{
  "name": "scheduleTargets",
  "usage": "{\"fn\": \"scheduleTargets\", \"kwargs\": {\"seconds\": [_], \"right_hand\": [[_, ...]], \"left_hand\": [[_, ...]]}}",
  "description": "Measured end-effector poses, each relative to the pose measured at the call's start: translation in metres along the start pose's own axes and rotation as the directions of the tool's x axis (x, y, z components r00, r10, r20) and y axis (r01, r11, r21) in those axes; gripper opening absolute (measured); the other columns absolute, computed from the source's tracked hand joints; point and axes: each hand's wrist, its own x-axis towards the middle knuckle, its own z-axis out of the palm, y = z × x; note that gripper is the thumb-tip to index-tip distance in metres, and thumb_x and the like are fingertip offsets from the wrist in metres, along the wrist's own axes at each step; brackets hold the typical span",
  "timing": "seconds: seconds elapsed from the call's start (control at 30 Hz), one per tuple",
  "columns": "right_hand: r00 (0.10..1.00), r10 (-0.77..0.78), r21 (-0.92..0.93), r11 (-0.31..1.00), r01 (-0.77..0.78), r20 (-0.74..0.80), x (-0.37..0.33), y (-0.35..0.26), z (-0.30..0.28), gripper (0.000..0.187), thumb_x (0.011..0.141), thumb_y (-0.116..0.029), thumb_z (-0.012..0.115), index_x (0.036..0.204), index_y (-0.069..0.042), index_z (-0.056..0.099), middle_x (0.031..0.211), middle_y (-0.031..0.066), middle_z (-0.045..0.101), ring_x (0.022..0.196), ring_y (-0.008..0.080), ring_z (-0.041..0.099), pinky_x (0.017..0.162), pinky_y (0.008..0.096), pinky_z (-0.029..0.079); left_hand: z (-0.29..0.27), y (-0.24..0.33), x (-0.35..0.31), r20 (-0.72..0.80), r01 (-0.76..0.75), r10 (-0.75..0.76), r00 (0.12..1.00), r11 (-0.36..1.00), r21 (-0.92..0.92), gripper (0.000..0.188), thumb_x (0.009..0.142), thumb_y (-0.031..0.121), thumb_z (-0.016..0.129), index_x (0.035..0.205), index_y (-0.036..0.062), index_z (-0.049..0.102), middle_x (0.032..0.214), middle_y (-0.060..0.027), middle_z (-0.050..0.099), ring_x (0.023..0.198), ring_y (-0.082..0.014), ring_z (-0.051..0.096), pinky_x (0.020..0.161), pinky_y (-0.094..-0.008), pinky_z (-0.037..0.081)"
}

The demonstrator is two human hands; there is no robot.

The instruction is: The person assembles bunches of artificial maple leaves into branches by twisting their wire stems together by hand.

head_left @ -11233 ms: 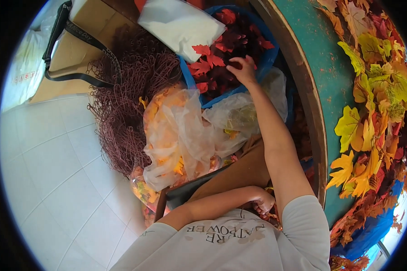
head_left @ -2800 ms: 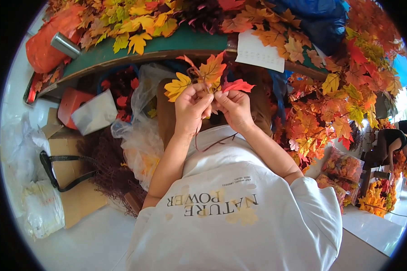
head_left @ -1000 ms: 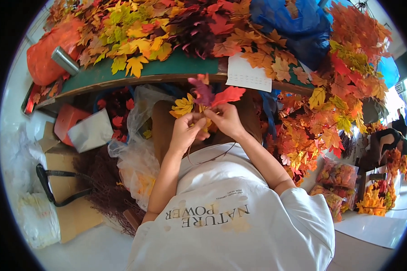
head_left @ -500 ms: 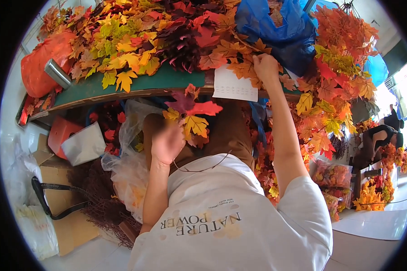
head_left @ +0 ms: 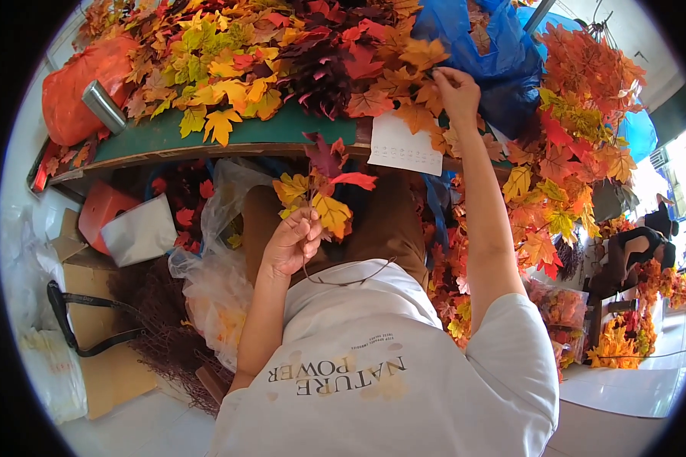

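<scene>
My left hand is closed around the stem of a small bunch of artificial maple leaves, yellow, red and dark purple, held up over my lap. My right hand reaches up to the pile of orange leaves on the green table, fingers pinching an orange leaf beside a blue plastic bag. A white paper card lies at the table edge just below that hand.
An orange bag and a metal cylinder sit at the table's left. Below are a clear plastic bag of leaves, brown twigs, a cardboard bag with black handles and a white packet. More leaf heaps lie at right.
My right hand let go of the bunch and rose to the leaf pile on the table. My left hand keeps the bunch, lowered a little.
</scene>
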Motion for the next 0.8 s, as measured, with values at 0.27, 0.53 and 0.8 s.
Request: {"fn": "scheduleTargets", "kwargs": {"seconds": [0.27, 0.53, 0.8], "right_hand": [[0.937, 0.341, 0.558, 0.793, -0.246, -0.072, -0.013, -0.037, -0.023, 0.017, 0.084, -0.012, 0.063, 0.088, 0.005, 0.061, 0.075, 0.0081, 0.062, 0.066, 0.0139, 0.062, 0.056, 0.0204, 0.051], [0.889, 0.362, 0.881, 0.272, -0.388, 0.28, -0.113, -0.089, -0.02, 0.015, 0.088, -0.006, 0.055, 0.092, 0.007, 0.058, 0.08, 0.0121, 0.061, 0.072, 0.0191, 0.064, 0.061, 0.0232, 0.056], [0.744, 0.425, 0.79, 0.101, -0.604, 0.515, -0.197, -0.104, 0.019, 0.013, 0.087, -0.008, 0.054, 0.091, 0.005, 0.056, 0.08, 0.0128, 0.062, 0.07, 0.0186, 0.064, 0.058, 0.0224, 0.056]], "left_hand": [[0.018, -0.006, 0.008, -0.099, -0.109, 0.098, 0.99, 0.989, -0.104, 0.025, 0.091, 0.012, 0.054, 0.113, 0.0017, 0.053, 0.082, -0.0023, 0.048, 0.064, -0.0088, 0.045, 0.052, -0.0173, 0.038], [0.035, -0.015, 0.01, -0.061, -0.155, 0.154, 0.986, 0.988, -0.003, 0.019, 0.09, 0.007, 0.054, 0.109, 0.0089, 0.054, 0.096, -0.0031, 0.049, 0.079, -0.0121, 0.049, 0.053, -0.0196, 0.044], [0.072, -0.02, 0.015, -0.284, -0.29, 0.393, 0.875, 0.893, 0.344, 0.023, 0.083, 0.001, 0.063, 0.106, 0.0003, 0.061, 0.08, -0.0035, 0.062, 0.066, -0.0096, 0.058, 0.052, -0.0193, 0.044]]}}
